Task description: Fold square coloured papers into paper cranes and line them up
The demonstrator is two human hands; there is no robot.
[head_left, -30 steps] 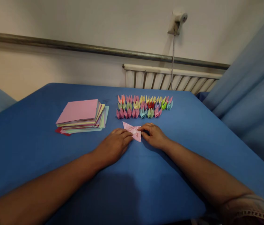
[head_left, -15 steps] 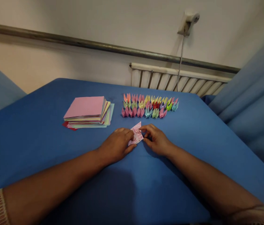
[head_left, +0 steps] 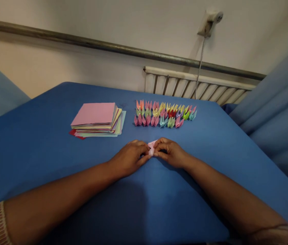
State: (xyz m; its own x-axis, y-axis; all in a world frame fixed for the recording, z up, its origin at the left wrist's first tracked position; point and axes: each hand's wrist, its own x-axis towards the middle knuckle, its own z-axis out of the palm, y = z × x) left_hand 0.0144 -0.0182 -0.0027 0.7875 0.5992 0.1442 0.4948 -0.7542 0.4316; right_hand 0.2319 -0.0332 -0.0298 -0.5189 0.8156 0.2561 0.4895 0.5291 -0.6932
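A small piece of pink folded paper (head_left: 152,148) sits between my two hands, low over the blue table, partly covered by the fingers. My left hand (head_left: 132,156) pinches its left side, thumb below and fingers above. On the right edge, my right hand (head_left: 170,151) grips it between thumb and fingertips. Just beyond the hands stand several rows of small folded paper cranes (head_left: 163,115) in pink, yellow, green, blue and red. To their left lies a stack of coloured paper (head_left: 94,114) with a pink sheet on top.
The blue-covered table (head_left: 42,143) reaches to the wall. Behind it are a white radiator (head_left: 174,81), a metal rail (head_left: 108,46) and a wall socket (head_left: 207,24) with a hanging cord. Blue curtains (head_left: 282,112) hang on the right, with more blue fabric at left.
The pink paper shows a smaller area and its raised upper point is gone from sight. My right hand has closed in on it, nearer my left fingers. The view has shifted slightly.
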